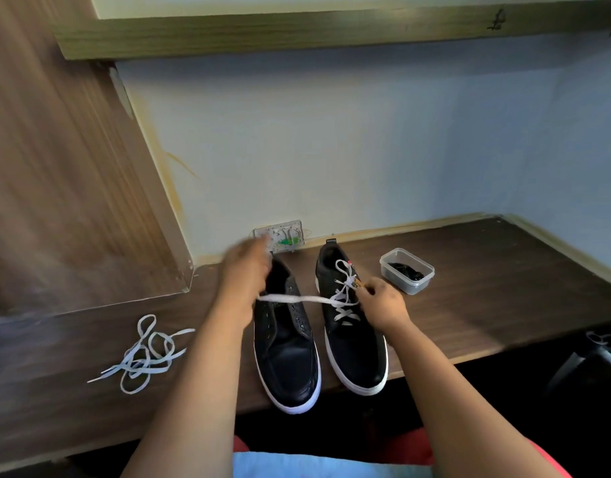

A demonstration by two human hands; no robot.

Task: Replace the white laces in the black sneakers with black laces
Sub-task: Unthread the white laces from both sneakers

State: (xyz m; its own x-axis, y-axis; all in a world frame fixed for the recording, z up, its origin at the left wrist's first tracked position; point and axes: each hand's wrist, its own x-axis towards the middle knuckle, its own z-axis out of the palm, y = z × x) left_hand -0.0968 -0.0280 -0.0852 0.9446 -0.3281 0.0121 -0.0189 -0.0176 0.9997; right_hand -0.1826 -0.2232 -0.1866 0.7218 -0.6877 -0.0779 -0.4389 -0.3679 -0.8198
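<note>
From the head camera, the left hand (245, 270) (blurred) pinched the flat white lace (297, 299), stretched sideways to the right-hand black white-soled sneaker (354, 326), which the right hand (383, 300) steadied, fingers curled on its eyelets, nearer the remaining crossings.

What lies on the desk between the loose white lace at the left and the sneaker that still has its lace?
The unlaced sneaker lies there, with the left forearm above the desk beside it, between the loose lace and the laced sneaker. The head view shows this.
</note>
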